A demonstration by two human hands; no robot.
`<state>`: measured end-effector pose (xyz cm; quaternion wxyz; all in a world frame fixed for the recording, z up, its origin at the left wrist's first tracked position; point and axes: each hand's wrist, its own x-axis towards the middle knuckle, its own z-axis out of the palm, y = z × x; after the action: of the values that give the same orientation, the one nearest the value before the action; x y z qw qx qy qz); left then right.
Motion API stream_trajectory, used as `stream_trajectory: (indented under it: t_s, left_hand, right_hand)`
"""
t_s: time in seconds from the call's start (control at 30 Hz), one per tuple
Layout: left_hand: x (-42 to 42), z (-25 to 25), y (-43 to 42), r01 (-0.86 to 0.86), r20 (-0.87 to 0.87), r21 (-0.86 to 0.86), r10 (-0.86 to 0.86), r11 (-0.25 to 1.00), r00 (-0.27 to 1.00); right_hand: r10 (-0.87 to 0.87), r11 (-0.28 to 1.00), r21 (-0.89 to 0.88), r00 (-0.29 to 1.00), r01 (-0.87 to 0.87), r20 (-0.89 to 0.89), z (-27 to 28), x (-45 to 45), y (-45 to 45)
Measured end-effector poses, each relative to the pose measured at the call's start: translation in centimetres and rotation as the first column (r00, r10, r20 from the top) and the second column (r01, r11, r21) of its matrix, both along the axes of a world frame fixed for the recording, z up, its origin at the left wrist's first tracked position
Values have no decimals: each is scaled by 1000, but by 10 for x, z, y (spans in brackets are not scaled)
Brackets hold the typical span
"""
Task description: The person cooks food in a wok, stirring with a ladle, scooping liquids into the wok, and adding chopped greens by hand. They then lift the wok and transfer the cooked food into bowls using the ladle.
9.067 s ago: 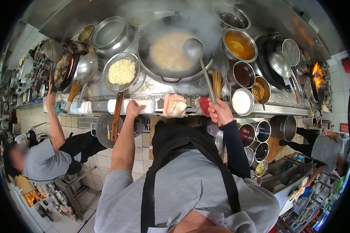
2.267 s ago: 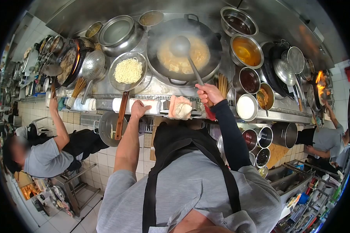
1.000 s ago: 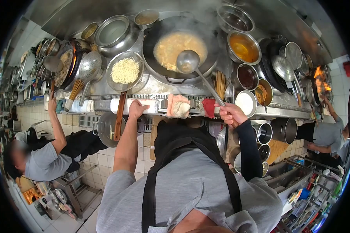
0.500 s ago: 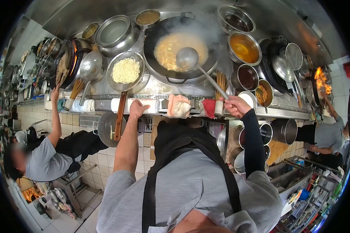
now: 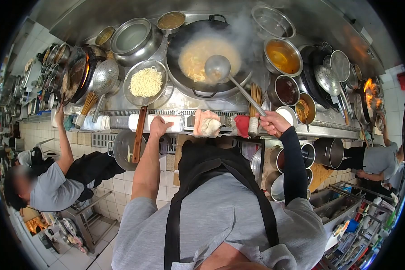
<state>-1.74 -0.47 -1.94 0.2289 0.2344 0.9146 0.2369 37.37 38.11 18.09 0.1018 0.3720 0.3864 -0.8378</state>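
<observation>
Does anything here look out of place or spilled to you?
I see no clear spill. One oddity: the wooden handle of the strainer holding noodles juts past the counter's front edge, beside the left hand, where it might get bumped.

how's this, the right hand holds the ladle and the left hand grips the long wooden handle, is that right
Not quite: the left hand isn't gripping the long wooden handle. The head view shows it resting on the white towel, just right of that handle. The right hand does hold the ladle.
</observation>
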Motion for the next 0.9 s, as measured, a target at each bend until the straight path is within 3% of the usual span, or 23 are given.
stream_trajectory:
  t_s: [0.63,0.8,0.9]
  left_hand:
    - [1,3,1,7,-4,-12,-7,1000,1000]
    - [-1,3,1,-2,30,-25,3,1000,1000]
    - [0,1,0,18,-34,-17,-18,1000,999]
  right_hand:
    - [-33,999,-38,999,32,-43,-8,-21,-32]
    - [-96,990,-112,990,84,-101,-21,-17,-40]
    - [-159,969,-212,974,124,-158,-21,-13,-48]
